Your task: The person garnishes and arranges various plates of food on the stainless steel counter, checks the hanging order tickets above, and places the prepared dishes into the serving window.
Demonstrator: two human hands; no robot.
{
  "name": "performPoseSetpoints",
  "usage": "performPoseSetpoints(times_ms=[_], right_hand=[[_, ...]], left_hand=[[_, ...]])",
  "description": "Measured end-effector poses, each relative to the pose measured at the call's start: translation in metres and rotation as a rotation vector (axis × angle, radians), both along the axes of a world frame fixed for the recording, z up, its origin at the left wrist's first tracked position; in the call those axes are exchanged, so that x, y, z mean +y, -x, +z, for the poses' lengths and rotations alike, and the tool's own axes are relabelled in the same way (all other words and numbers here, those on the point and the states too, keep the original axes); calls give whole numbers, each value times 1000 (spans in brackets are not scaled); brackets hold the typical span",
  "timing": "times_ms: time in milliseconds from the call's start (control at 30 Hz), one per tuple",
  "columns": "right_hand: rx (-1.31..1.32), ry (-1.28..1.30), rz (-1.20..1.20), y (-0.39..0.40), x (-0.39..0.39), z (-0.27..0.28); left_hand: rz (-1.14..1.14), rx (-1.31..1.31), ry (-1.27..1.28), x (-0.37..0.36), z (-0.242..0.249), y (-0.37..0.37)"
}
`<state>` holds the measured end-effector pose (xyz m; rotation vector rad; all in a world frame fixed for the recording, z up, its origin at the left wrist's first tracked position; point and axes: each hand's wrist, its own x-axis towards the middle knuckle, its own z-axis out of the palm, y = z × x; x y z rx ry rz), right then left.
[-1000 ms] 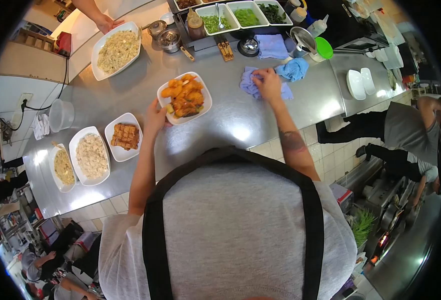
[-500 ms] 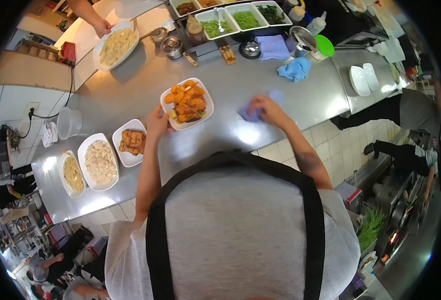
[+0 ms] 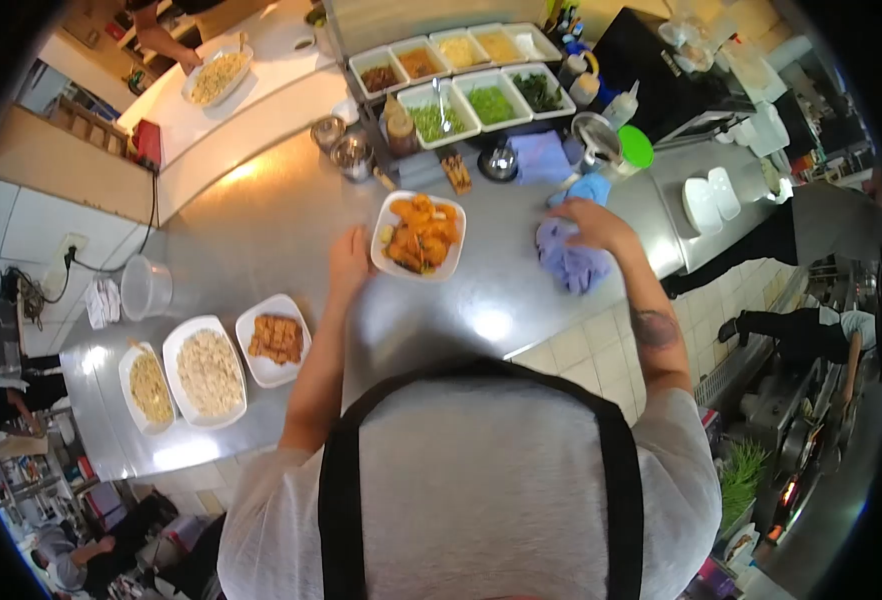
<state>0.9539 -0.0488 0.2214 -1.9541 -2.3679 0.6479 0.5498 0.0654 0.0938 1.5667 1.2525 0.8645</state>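
Note:
A square white dish of orange-glazed fried pieces (image 3: 418,236) sits on the steel counter in front of me. My left hand (image 3: 351,258) is at its left edge, fingers loosely extended and somewhat blurred; whether they touch the rim is hard to tell. On the right, my right hand (image 3: 593,224) is closed over a crumpled purple cloth (image 3: 569,262) on the counter. A blue cloth (image 3: 589,188) lies just behind that hand. To my left stand a white dish of browned cubes (image 3: 275,340), a larger dish of pale rice-like food (image 3: 210,370) and a narrow dish of yellowish food (image 3: 150,387).
Topping trays (image 3: 488,104) line the back, beside a sauce bottle (image 3: 399,126) and metal pots (image 3: 352,156). Another person's hand (image 3: 189,60) is at a white dish (image 3: 218,80) on the far counter. White plates (image 3: 703,205) are at right; a plastic tub (image 3: 148,287) is at left.
My right hand has moved right with the purple cloth, near the blue cloth. The glazed dish sits further right. The other person's dish has gone back onto the white counter. The view shifted.

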Motion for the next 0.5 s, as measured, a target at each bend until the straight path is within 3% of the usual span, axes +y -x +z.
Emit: performPoseSetpoints(times_ms=[33, 100, 133, 167, 233, 267, 333, 400, 500], right_hand=[[-18, -95, -9, 13, 27, 11], [39, -208, -61, 38, 86, 26], [117, -225, -107, 44, 121, 28], [138, -398, -58, 43, 156, 22], [18, -415, -214, 53, 219, 26], [91, -575, -186, 52, 249, 16], [29, -516, -262, 52, 305, -4], [-86, -409, -304, 54, 354, -20], [-245, -278, -415, 100, 359, -3]], left_hand=[[76, -87, 126, -4, -10, 0], [207, -127, 100, -22, -26, -1], [220, -22, -65, -31, -46, 1], [234, 86, -227, -37, -60, 3], [224, 173, -486, -45, -50, 3], [269, 93, -395, -45, -49, 2], [357, -69, -212, -46, -50, 2], [364, -137, -272, -46, -54, 2], [395, -221, -227, -46, -50, 0]])
